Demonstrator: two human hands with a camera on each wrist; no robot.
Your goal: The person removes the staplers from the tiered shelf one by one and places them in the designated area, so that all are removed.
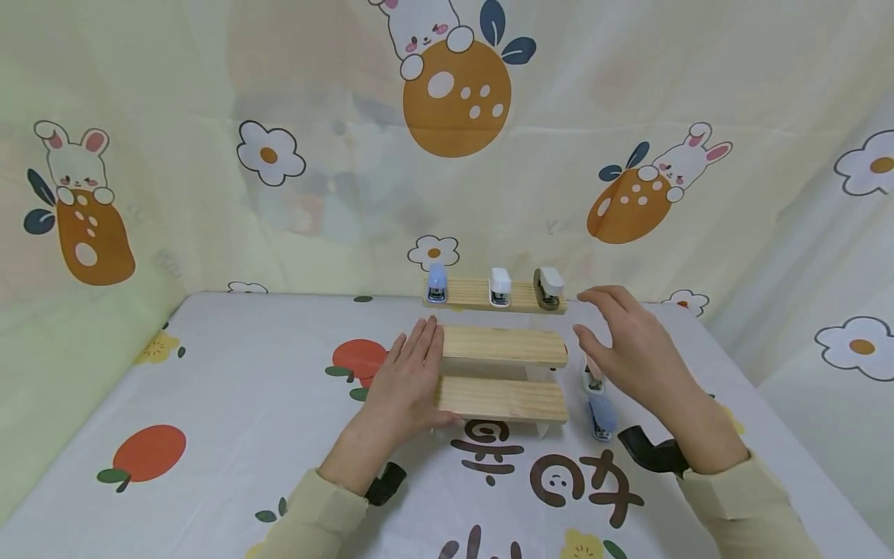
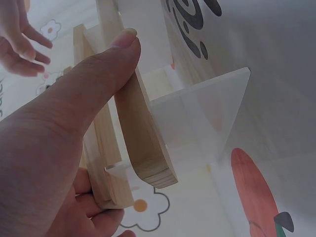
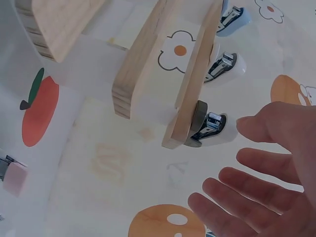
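A three-tier display rack, with wooden boards [image 1: 503, 397] on clear supports, stands on the table. My left hand [image 1: 408, 380] holds its left end, thumb over the lowest board's front edge and fingers at the middle board's end [image 2: 116, 190]. On the top board sit a blue mini stapler [image 1: 436, 284], a white mini stapler [image 1: 499, 287] and a white mini stapler with a grey-brown base [image 1: 549, 289]. My right hand [image 1: 632, 345] hovers right of that last stapler, fingers spread and holding nothing. Below it lie a pink mini stapler [image 3: 16, 178] and a blue mini stapler [image 1: 601, 417].
The white tablecloth [image 1: 230, 373] has printed fruit, flowers and lettering. A patterned cloth curtain [image 1: 335, 217] hangs behind the table and along both sides. Black straps [image 1: 653, 450] show at the wrists.
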